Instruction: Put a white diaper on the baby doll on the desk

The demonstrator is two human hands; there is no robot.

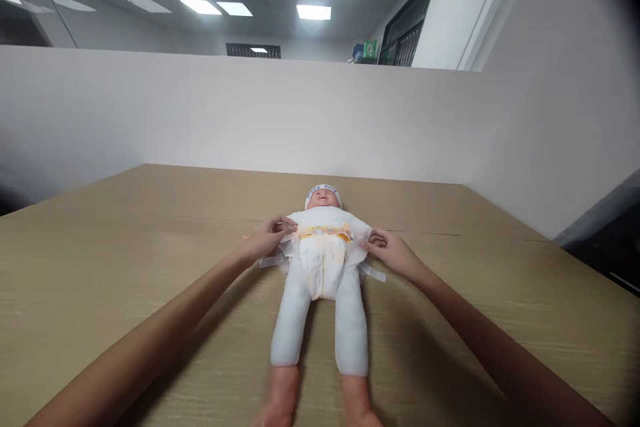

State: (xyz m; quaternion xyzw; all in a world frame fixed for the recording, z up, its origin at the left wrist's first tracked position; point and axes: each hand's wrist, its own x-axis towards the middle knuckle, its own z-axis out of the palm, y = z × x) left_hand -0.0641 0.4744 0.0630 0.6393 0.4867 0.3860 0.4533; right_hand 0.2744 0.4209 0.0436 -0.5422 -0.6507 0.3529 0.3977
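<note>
A baby doll point(303, 320) lies on its back with its bare feet toward me, dressed in white with a lettered headband point(324, 188). A white diaper point(324, 270) with an orange patterned waistband covers its hips, the front panel up over the belly. Its side wings stick out, with a loose tape tab point(271, 261) on the left and another tape tab point(375, 273) on the right. At the doll's left-hand side in view, my left hand point(270, 238) has its fingers closed at the diaper's edge. My right hand point(390, 251) pinches the opposite edge. The doll's hands are mostly hidden.
The doll rests on a wide wood-grain table point(150, 240). Behind the table stands a white partition wall point(240, 113) with a window opening above it. A dark object point(605, 240) is beyond the right edge.
</note>
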